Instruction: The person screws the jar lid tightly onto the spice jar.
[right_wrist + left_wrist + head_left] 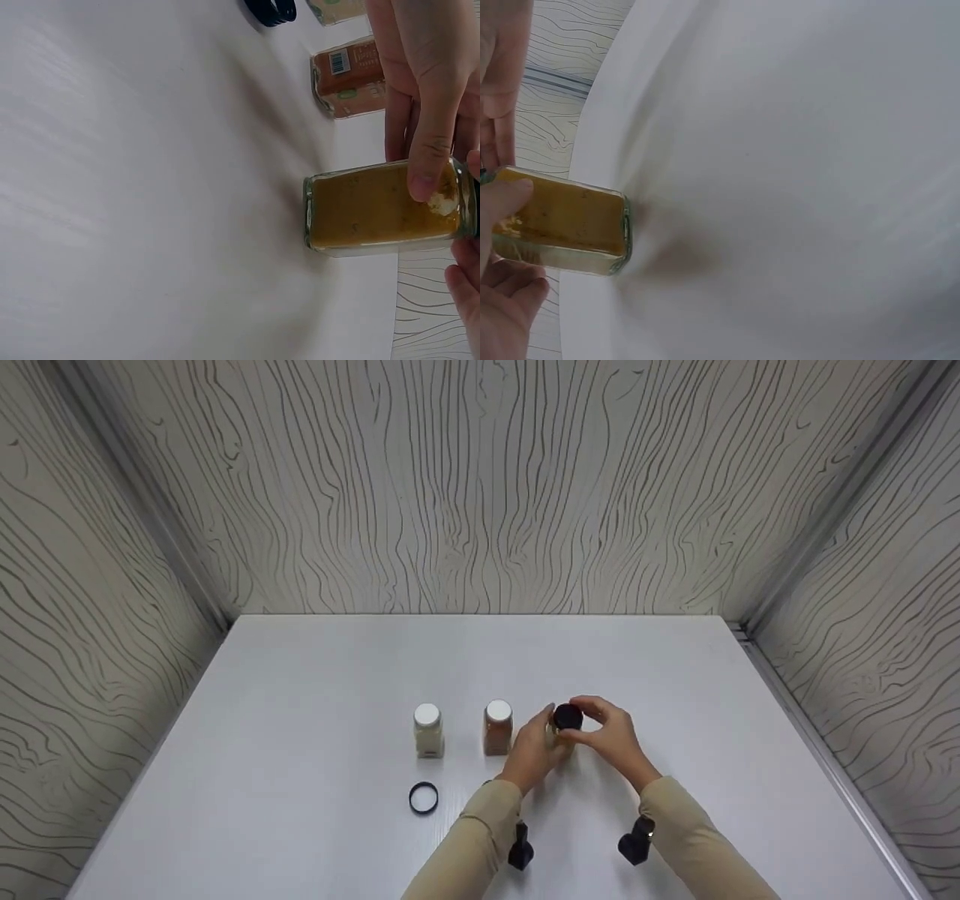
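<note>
A square glass jar [360, 210] with yellow-brown contents stands roughly upright between both hands. My left hand [531, 751] wraps around its body, and its thumb [431, 161] presses a flat side in the right wrist view. From the other side, the fingers and thumb of my right hand [615, 735] pinch the black lid [568, 716] on top. Whether the base touches the table is hard to tell. To the left stands a jar with orange-brown contents [498, 737] and a white lid. Farther left is a white-lidded jar with pale contents [429, 741].
On the white table [300, 697], a black ring [412, 801] lies in front of the pale jar. Small black devices [520, 851] hang at both wrists. Wood-grain patterned panels [480, 487] enclose the table at the back and sides.
</note>
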